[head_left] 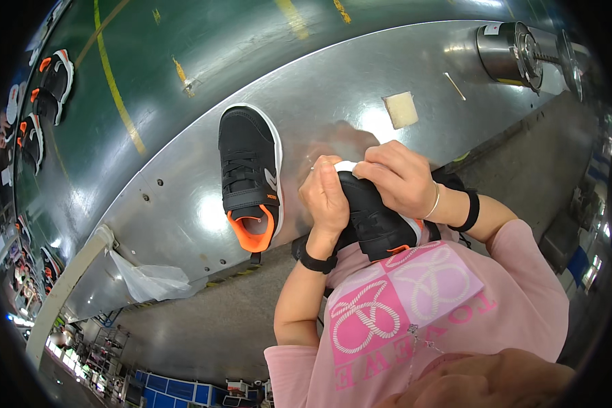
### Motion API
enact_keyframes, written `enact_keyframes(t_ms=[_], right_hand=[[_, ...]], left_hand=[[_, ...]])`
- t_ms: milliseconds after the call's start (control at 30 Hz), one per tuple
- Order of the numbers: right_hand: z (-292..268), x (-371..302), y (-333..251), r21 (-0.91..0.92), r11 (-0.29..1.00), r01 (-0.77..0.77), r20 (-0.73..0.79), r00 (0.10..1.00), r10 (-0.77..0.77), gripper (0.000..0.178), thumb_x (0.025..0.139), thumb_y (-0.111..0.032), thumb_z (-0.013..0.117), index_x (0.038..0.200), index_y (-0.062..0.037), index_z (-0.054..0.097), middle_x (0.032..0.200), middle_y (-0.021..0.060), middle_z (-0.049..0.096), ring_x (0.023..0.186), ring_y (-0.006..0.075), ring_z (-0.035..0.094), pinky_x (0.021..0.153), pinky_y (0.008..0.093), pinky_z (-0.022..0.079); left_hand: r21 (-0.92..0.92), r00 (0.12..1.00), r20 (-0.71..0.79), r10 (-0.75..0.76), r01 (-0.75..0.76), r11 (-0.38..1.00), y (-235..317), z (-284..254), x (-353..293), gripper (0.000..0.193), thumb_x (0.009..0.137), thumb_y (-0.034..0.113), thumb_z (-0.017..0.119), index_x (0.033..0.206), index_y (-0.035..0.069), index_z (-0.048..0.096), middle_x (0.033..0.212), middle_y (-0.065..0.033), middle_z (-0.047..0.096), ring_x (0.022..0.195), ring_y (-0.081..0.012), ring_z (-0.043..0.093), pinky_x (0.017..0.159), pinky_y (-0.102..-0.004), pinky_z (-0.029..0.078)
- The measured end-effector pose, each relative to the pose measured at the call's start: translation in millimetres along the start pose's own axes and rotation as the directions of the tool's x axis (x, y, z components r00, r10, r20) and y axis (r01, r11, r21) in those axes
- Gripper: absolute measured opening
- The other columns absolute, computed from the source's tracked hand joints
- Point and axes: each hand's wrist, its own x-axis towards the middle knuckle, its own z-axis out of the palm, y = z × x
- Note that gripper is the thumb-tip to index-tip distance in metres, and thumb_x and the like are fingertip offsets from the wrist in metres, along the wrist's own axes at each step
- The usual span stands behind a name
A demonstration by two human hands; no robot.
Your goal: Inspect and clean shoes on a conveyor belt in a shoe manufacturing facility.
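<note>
With the held shoe (370,216) as our clock centre, we start far left: finished-looking shoes (68,85) stand at ten o'clock on a green surface (183,41). A clear plastic bag (153,279) hangs by the bench's near edge, between eight and nine.

Nearer, between nine and ten, a loose shoe (243,146) stands on the bench (319,81), toe to twelve, heel close to that edge. A knock from our left arm could tip it off.

Our left hand (328,197) grips the held shoe's left side near the toe; our right hand (402,178) is closed on its other side. That shoe sits at the near edge, toe to eleven, heel to our body. Both sets of fingers meet at white material (345,166) on the toe; we cannot tell whether it is sole edge or something separate. Pressing unevenly there could smear or scuff the black upper, and a slack left grip could let the shoe twist.

A pale pad (401,110) lies just past twelve, a thin stick (455,86) at one, and a metal can (503,54) beyond; a wide right-arm sweep might roll the stick.
</note>
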Motion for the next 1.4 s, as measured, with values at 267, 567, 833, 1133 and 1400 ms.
enact_keyframes(t_ms=[267,567,833,1133,1400], right_hand=[[-10.2,-8.9,1.6,-0.043,0.999,-0.007,0.058,0.998,0.009,0.026,0.069,-0.002,0.067,0.095,-0.0047,0.067,0.087,0.0063,0.06,0.071,0.0227,0.06,0.059,0.0317,0.051],[-13.2,-20.7,3.0,-0.048,0.999,-0.021,0.06,0.998,0.024,0.027,0.068,0.0,0.068,0.095,-0.0049,0.067,0.087,0.0055,0.059,0.072,0.0223,0.059,0.059,0.0306,0.05],[-12.4,-16.3,-0.3,-0.017,0.999,-0.049,0.052,0.997,0.05,0.025,0.07,0.0,0.068,0.095,-0.0045,0.066,0.088,0.0067,0.06,0.072,0.0228,0.059,0.058,0.0319,0.049],[-5.8,-14.4,2.1,0.021,0.998,-0.066,0.019,0.998,0.065,0.023,0.071,0.0,0.069,0.094,-0.0045,0.066,0.087,0.0071,0.06,0.071,0.0238,0.06,0.058,0.0322,0.05],[-2.3,-6.1,2.4,0.019,0.998,-0.053,-0.021,0.998,0.054,0.024,0.071,0.0,0.069,0.095,-0.0052,0.067,0.086,0.0066,0.059,0.071,0.0234,0.06,0.057,0.032,0.05]], left_hand=[[0.019,0.999,0.041,-0.011,0.01,1.0,3.4,-0.9,-0.6,0.043,0.105,0.026,0.035,0.085,-0.001,0.062,0.076,-0.0116,0.062,0.069,-0.024,0.059,0.066,-0.0344,0.046],[0.006,0.999,0.029,0.023,-0.023,1.0,-2.0,0.3,1.0,0.04,0.105,0.025,0.037,0.084,0.002,0.062,0.073,-0.0135,0.062,0.065,-0.0295,0.061,0.063,-0.0367,0.046],[0.002,0.999,0.025,0.036,-0.036,0.999,-2.3,-0.1,1.2,0.04,0.105,0.024,0.038,0.084,0.002,0.062,0.072,-0.0136,0.062,0.064,-0.0297,0.061,0.062,-0.037,0.046],[0.007,1.0,0.025,0.015,-0.015,1.0,-2.7,1.7,0.3,0.039,0.105,0.023,0.038,0.085,0.001,0.063,0.075,-0.0143,0.063,0.067,-0.0292,0.062,0.064,-0.0362,0.047],[-0.003,1.0,0.019,-0.016,0.016,1.0,2.8,0.4,2.7,0.039,0.105,0.023,0.037,0.085,0.0,0.062,0.074,-0.0135,0.062,0.067,-0.0273,0.06,0.065,-0.0358,0.047]])
